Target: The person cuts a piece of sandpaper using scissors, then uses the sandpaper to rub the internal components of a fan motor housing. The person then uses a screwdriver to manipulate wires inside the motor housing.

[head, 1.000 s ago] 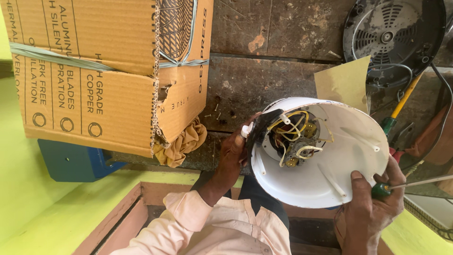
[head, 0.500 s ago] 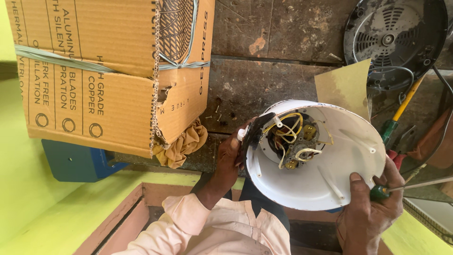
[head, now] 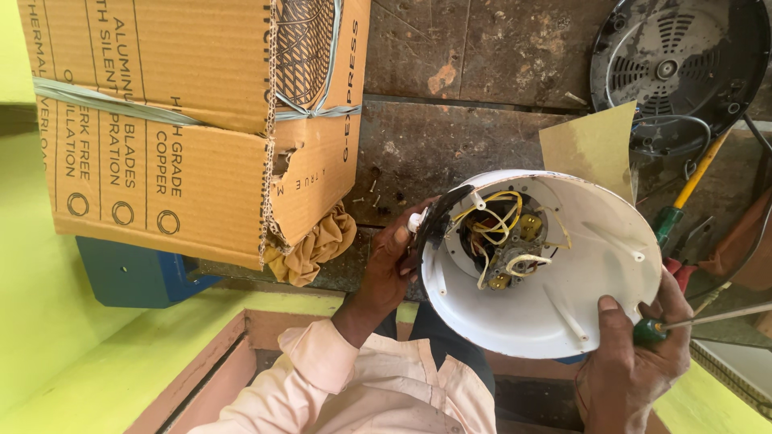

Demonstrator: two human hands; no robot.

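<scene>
Head view: two hands hold an opened white fan housing at the tabletop's near edge

The white fan housing (head: pixel 547 297) sits tilted, open side up, partly over the near edge of the dark, scarred wooden tabletop (head: pixel 450 145). Inside it, yellow and white wires (head: pixel 498 229) loop around a small metal assembly. The left hand (head: pixel 394 257) grasps the housing's left rim, fingers curled around a black fitting there. The right hand (head: pixel 635 362) grips the lower right rim with the thumb lying inside the bowl, and also clasps a green-handled screwdriver (head: pixel 691 321) whose shaft runs off to the right.

Room is tight. A large brown cardboard box (head: pixel 185 120), bound with a pale strap, fills the left of the tabletop and overhangs its near edge; dark lettering and three ring marks run along its side, and a wire grille shows through its torn corner. A mustard-yellow rag (head: pixel 318 245) is bunched just beside the box's corner, near the left hand. The only bare wood lies between box and housing, dotted with small screws. A tan square of paper (head: pixel 595 149) leans behind the housing, and a dark round fan grille (head: pixel 675 64) lies at the far right with a yellow-handled tool (head: pixel 696 173) beside it.
</scene>
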